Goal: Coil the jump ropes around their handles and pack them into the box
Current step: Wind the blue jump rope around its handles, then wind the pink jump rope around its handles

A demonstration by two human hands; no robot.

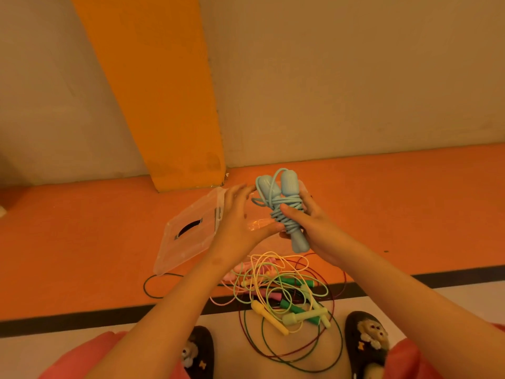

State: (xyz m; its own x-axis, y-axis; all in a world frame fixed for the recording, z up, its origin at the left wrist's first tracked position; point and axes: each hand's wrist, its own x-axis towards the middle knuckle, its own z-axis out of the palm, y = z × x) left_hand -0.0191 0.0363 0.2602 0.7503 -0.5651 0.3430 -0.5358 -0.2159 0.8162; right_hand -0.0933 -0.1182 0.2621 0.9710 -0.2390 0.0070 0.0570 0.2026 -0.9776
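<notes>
A light blue jump rope [284, 203], its cord wound around its two handles, is held up above the floor. My right hand [308, 225] grips the bundle around its middle, thumb across the coils. My left hand [240, 220] is beside it with fingers spread and straight, fingertips near the top of one handle. Under the hands lies a clear plastic box; its lid [188, 231] lies flat on the orange floor to the left. A tangled pile of loose ropes [284, 294] in yellow, green, pink and dark red lies on the floor below my hands.
An orange pillar [169, 105] meets the beige wall behind the box. A black stripe [410, 277] separates the orange floor from pale flooring. My two dark slippers [366, 343] and red-clad knees frame the rope pile at the bottom.
</notes>
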